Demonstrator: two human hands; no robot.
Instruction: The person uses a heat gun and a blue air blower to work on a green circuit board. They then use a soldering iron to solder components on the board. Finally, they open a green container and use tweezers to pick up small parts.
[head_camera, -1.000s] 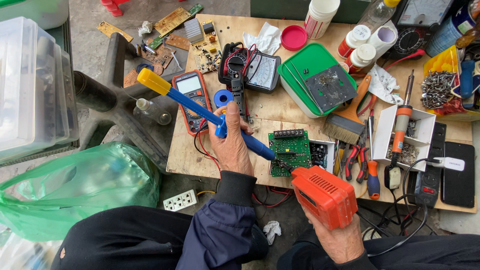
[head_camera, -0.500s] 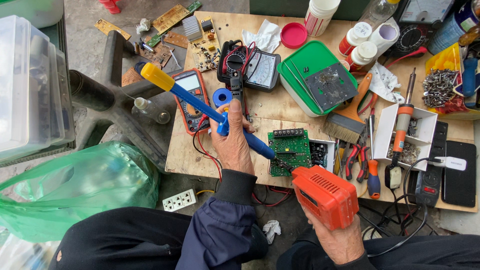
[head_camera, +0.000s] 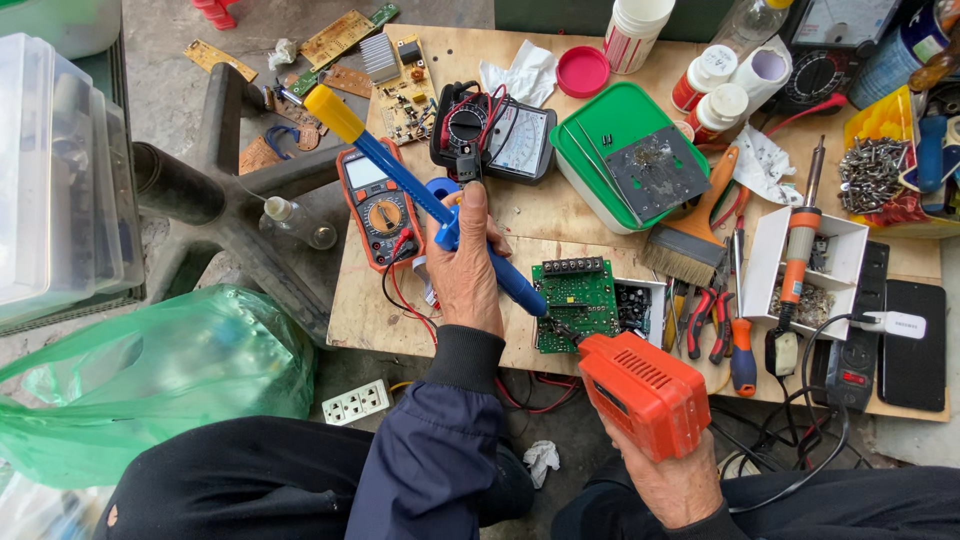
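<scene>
My left hand (head_camera: 468, 260) grips a blue desoldering pump (head_camera: 400, 175) with a yellow plunger end, its tip slanting down onto the green circuit board (head_camera: 574, 304) on the wooden board. My right hand (head_camera: 672, 480) holds an orange soldering gun (head_camera: 640, 392) by its grip, its nose pointing at the lower left corner of the same circuit board. Both tool tips meet near the board's left edge.
An orange multimeter (head_camera: 373, 205) and an analogue meter (head_camera: 495, 135) lie left and behind. A green box (head_camera: 625, 160), a brush (head_camera: 690, 235), pliers (head_camera: 705, 320), a soldering iron in a white tray (head_camera: 800, 250), a power strip (head_camera: 855, 330) and a green plastic bag (head_camera: 150, 380) surround the work.
The pump's tip and the soldering gun have stayed at the circuit board; the view has shifted only slightly.
</scene>
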